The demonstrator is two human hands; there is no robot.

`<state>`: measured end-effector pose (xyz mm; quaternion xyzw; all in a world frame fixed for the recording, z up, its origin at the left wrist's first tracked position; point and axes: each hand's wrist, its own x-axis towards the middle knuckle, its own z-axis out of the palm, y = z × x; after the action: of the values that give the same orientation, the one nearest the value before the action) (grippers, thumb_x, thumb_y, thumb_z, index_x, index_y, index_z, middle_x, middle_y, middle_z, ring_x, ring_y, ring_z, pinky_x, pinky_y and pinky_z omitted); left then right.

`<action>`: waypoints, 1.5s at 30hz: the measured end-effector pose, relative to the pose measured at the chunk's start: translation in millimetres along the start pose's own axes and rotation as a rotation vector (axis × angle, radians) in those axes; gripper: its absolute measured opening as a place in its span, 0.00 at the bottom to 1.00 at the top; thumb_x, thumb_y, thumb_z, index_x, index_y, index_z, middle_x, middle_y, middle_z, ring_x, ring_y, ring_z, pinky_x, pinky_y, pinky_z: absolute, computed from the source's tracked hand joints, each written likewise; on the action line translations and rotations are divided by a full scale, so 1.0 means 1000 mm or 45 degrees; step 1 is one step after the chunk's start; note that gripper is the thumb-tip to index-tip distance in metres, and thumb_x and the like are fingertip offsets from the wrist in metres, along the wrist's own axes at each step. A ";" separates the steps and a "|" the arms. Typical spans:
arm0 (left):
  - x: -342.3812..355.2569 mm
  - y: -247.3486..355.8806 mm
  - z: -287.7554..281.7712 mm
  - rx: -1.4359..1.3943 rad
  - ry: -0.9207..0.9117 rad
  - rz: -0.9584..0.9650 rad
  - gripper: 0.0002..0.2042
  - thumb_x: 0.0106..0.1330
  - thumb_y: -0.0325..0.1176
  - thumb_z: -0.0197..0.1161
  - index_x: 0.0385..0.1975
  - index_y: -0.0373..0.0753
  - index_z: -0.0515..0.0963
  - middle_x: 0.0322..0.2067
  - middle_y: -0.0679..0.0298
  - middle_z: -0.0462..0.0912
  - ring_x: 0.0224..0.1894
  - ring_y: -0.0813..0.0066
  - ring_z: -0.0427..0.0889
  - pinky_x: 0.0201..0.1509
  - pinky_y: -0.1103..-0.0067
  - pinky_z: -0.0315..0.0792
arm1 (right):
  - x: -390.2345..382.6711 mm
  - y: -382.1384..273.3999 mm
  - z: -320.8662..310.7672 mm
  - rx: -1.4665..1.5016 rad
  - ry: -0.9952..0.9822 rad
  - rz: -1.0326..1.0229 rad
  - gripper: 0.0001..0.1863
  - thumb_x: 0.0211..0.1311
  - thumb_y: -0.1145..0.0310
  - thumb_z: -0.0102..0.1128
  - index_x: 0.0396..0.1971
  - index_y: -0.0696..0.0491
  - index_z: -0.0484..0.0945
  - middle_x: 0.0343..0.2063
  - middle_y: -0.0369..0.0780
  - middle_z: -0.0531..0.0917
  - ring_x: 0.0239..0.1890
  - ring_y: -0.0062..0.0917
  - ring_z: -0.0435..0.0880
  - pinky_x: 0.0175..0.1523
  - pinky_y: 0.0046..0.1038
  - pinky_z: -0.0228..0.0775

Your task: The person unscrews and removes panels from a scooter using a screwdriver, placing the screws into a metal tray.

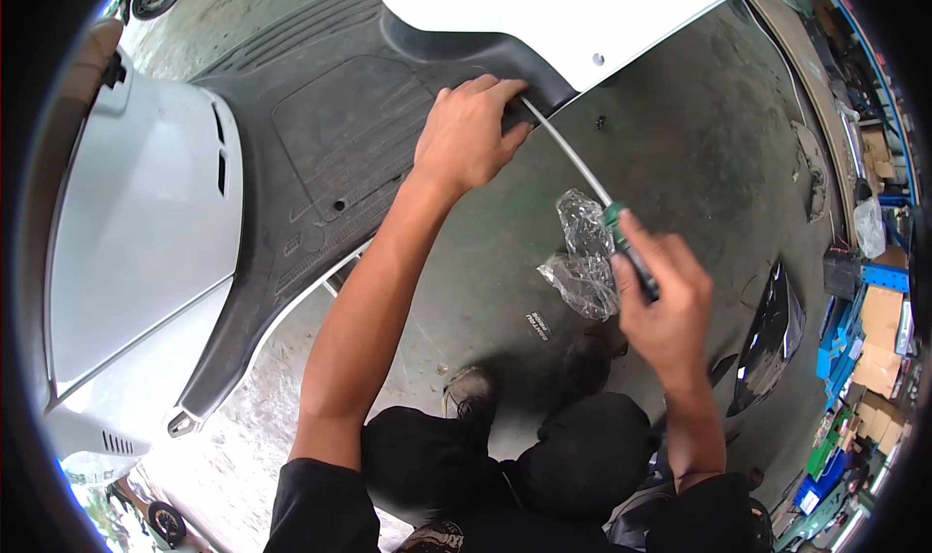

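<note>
A screwdriver [581, 165] with a long metal shaft and a green-and-black handle slants up and left. My right hand [665, 296] is closed round its handle, fingers wrapped over the lower end. The shaft's tip reaches the black trim beside the fingertips of my left hand [473, 131]; what the tip meets is hidden. That hand lies across the edge of the scooter's black footboard [349, 135], thumb apart from the fingers. Right above it is a white body panel [495, 4] with a small round hole near its lower corner.
Clear plastic wrapping [582, 276] lies on the grey floor beneath the screwdriver. A large white scooter panel [146, 213] rises at left. On the right are a glossy black part [767, 344] and shelving with cardboard boxes [881, 335]. My knees [592, 451] are below.
</note>
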<state>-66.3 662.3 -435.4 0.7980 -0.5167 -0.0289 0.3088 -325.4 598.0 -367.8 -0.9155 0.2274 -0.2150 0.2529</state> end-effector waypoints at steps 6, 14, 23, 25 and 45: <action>-0.005 0.001 0.002 -0.056 0.009 0.030 0.15 0.60 0.35 0.65 0.47 0.42 0.82 0.42 0.61 0.81 0.47 0.60 0.79 0.53 0.68 0.68 | 0.051 -0.046 -0.080 -0.211 -0.312 -0.013 0.18 0.54 0.79 0.63 0.48 0.56 0.82 0.27 0.47 0.82 0.27 0.37 0.81 0.33 0.33 0.71; -0.018 -0.009 0.001 0.049 0.054 0.046 0.15 0.60 0.35 0.64 0.46 0.41 0.82 0.45 0.58 0.81 0.49 0.56 0.78 0.54 0.67 0.69 | 0.085 -0.081 -0.078 -0.560 -0.480 -0.256 0.17 0.54 0.80 0.61 0.46 0.59 0.81 0.32 0.50 0.84 0.31 0.38 0.82 0.38 0.31 0.70; -0.013 0.001 0.008 -0.048 0.085 0.037 0.15 0.57 0.32 0.65 0.45 0.38 0.82 0.42 0.55 0.82 0.49 0.55 0.78 0.55 0.65 0.68 | 0.058 -0.075 -0.068 -0.555 -0.519 0.042 0.22 0.50 0.85 0.60 0.49 0.60 0.81 0.31 0.48 0.82 0.29 0.34 0.80 0.35 0.27 0.71; -0.020 -0.002 0.006 -0.021 0.078 -0.002 0.16 0.57 0.32 0.65 0.46 0.38 0.82 0.42 0.55 0.82 0.49 0.56 0.77 0.56 0.66 0.67 | 0.036 -0.055 -0.055 -0.478 -0.450 -0.015 0.23 0.50 0.86 0.60 0.50 0.60 0.81 0.30 0.47 0.81 0.29 0.35 0.80 0.34 0.28 0.71; -0.004 -0.001 0.007 0.001 0.050 0.070 0.20 0.57 0.33 0.68 0.51 0.40 0.80 0.40 0.55 0.82 0.42 0.57 0.82 0.48 0.70 0.74 | -0.035 0.067 0.072 0.134 0.239 -0.107 0.21 0.51 0.76 0.67 0.49 0.55 0.81 0.31 0.44 0.80 0.23 0.30 0.79 0.27 0.26 0.72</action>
<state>-69.5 662.4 -442.7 0.7840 -0.5323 -0.0044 0.3193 -337.6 591.8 -471.3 -0.8855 0.1997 -0.3220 0.2690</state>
